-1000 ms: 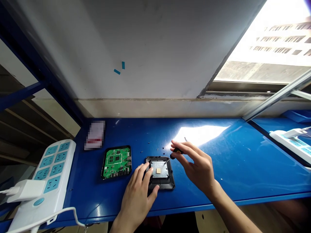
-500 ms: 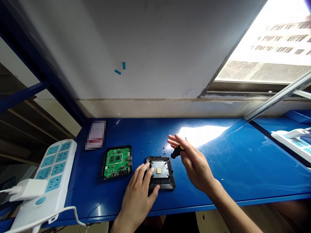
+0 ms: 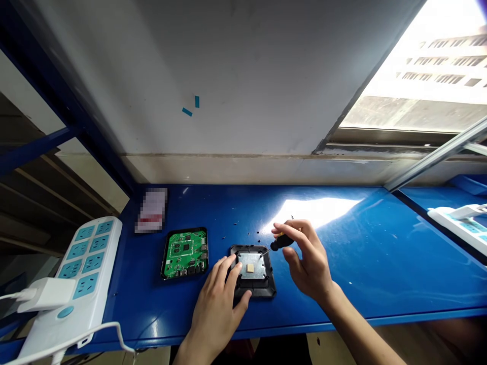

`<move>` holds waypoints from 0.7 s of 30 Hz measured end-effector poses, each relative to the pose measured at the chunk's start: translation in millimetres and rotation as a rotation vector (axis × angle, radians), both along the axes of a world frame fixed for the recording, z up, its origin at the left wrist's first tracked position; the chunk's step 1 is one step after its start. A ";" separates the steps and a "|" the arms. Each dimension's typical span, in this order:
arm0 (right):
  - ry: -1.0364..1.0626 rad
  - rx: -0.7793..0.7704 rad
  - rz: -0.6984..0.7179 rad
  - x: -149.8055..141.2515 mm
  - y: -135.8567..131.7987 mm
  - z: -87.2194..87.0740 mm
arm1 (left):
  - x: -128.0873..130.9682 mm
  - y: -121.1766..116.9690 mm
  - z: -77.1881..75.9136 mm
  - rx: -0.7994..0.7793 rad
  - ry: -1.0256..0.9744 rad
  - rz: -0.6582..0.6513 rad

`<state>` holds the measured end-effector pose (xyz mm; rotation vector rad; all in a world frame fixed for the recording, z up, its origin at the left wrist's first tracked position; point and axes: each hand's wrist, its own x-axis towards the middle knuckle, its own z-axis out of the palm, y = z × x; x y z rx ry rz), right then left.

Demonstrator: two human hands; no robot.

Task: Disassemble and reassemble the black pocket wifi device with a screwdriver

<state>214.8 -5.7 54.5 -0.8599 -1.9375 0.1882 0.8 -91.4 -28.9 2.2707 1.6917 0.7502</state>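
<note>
My right hand (image 3: pixel 308 258) has its curled fingers around the black and yellow handle of a screwdriver (image 3: pixel 280 242). The shaft slants down to the left, its tip at the upper right corner of a silver metal plate (image 3: pixel 251 259). That plate lies inside a black plastic cover (image 3: pixel 258 291), with a small beige pad (image 3: pixel 250 267) on its middle. Spread fingers of my left hand (image 3: pixel 218 299) rest on the cover's left side, the thumb on its front part. Left of this lies a black case half holding a green circuit board (image 3: pixel 185 253).
Several small dark screws (image 3: pixel 235 223) lie behind the cover. A white power strip (image 3: pixel 85 263) with a plugged-in charger stands at the left end of the blue table (image 3: pixel 361 268). A blurred phone-like rectangle (image 3: pixel 151 210) lies at the back left. Another power strip (image 3: pixel 460 225) is far right.
My right hand's fingers have gone from stretched out to curled around the screwdriver handle. The screwdriver leans lower to the right. My left hand and the cover keep their places.
</note>
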 end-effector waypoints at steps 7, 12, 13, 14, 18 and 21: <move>-0.070 -0.079 0.076 -0.5 -8.0 4.1 | 1.0 0.0 -0.2 0.002 -0.003 -0.006; 0.038 0.084 -0.058 -4.4 0.9 0.7 | 0.0 0.4 0.2 -0.001 0.010 -0.005; 0.050 0.105 -0.073 -4.3 2.3 -0.8 | -0.2 0.4 0.3 -0.002 0.010 -0.002; 0.051 0.113 -0.076 -3.7 3.2 -2.1 | -0.4 0.3 0.3 -0.001 0.008 -0.001; 0.007 0.030 -0.019 1.3 -1.1 -3.3 | -0.4 -0.2 0.2 -0.003 -0.005 -0.002; -0.019 -0.026 0.041 3.7 -8.4 0.0 | -0.1 -0.1 0.3 -0.006 -0.012 -0.002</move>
